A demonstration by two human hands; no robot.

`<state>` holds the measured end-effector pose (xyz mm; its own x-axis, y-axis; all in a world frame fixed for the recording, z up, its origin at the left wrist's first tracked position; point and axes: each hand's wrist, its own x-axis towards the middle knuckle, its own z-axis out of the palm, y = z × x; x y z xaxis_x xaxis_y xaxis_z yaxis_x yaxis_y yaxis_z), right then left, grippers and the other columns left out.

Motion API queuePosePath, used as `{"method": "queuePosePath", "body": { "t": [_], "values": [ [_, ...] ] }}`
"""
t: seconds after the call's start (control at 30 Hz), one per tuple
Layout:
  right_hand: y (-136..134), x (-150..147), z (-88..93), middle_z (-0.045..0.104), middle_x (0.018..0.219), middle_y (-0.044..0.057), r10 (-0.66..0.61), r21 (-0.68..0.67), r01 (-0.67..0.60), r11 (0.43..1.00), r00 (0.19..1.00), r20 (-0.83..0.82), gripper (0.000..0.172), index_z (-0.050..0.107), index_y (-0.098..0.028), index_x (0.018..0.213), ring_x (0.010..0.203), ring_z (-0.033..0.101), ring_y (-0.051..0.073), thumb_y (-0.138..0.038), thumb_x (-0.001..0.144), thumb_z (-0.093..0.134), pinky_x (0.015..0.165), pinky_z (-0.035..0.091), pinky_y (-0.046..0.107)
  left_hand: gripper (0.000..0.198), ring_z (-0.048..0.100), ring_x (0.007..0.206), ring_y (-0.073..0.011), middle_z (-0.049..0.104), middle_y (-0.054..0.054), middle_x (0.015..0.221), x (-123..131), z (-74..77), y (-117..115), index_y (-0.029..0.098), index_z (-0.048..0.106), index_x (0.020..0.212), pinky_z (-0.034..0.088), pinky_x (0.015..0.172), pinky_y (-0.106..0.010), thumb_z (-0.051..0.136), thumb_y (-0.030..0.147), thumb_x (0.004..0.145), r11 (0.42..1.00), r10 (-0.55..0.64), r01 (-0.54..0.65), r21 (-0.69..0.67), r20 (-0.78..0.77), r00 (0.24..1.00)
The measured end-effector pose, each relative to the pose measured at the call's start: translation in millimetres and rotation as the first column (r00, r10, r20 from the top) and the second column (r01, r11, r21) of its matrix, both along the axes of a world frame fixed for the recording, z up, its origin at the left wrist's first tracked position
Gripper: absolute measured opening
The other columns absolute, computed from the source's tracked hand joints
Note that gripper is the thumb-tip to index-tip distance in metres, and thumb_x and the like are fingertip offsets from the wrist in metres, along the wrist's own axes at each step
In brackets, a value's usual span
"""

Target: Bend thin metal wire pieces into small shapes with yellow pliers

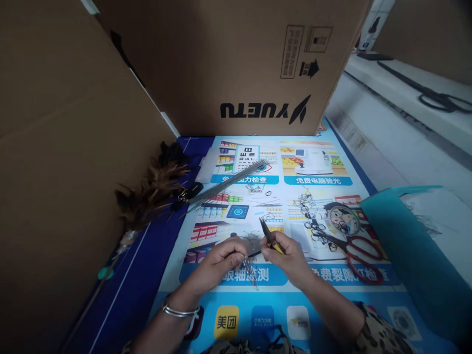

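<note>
My left hand (224,260) pinches a small bundle of thin bent wire (250,273), whose ends hang down below the fingers. In my right hand (285,250) is a pair of pliers (270,236) with yellow handles, the dark jaws pointing up and left. The two hands are apart, a short way from each other over the printed mat. Beyond them lies a long sheaf of straight thin wires (230,182). Small dark wire rings (313,228) and curled bits are scattered to the right of the pliers.
Red-handled scissors (363,253) lie at right beside a round clear dish (342,220). A teal box (401,246) stands at the right edge. Cardboard walls (221,64) close off the back and left. A feather wand (151,189) and black key fob (194,190) lie at left.
</note>
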<state>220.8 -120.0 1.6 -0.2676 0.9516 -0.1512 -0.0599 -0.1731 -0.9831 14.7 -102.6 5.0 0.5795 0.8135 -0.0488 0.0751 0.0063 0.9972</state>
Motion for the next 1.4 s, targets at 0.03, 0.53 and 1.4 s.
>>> {"method": "queuePosePath", "body": {
  "t": [0.03,0.53,1.4],
  "values": [
    [-0.8,0.0,0.0,0.049,0.071,-0.002,0.011,-0.006,-0.011,1.0,1.0,-0.018,0.017,0.054,-0.017,0.089,0.062,0.045,0.009,-0.03,0.078,0.058,0.057,0.036,0.021,0.016,0.044,0.064,-0.0105,0.047,-0.001,0.074,0.1,-0.6,-0.2,0.014,0.054,0.079,0.035,0.063,-0.024,0.045,0.024,0.087,1.0,-0.01,0.01,-0.002,0.009,1.0],
    [1.8,26.8,1.6,0.049,0.077,0.001,0.112,0.283,-0.24,0.929,0.909,0.402,0.013,0.055,-0.018,0.086,0.068,0.047,0.012,-0.029,0.083,0.051,0.06,0.037,0.023,0.015,0.045,0.064,-0.011,0.047,-0.001,0.072,0.6,3.0,1.3,0.014,0.054,0.082,0.035,0.063,-0.025,0.043,0.022,0.088,0.999,0.035,-0.036,0.013,0.035,0.999],
    [-2.2,33.0,-13.4,0.06,0.089,0.009,-0.332,0.643,-0.469,0.605,0.586,0.739,0.021,0.055,-0.017,0.103,0.085,0.054,0.02,-0.024,0.084,0.05,0.077,0.046,0.036,0.018,0.041,0.062,-0.0101,0.043,0.002,0.067,1.5,10.7,1.9,0.014,0.051,0.077,0.034,0.059,-0.022,0.047,0.03,0.085,0.986,0.149,-0.148,-0.072,0.019,0.989]
  ]
}}
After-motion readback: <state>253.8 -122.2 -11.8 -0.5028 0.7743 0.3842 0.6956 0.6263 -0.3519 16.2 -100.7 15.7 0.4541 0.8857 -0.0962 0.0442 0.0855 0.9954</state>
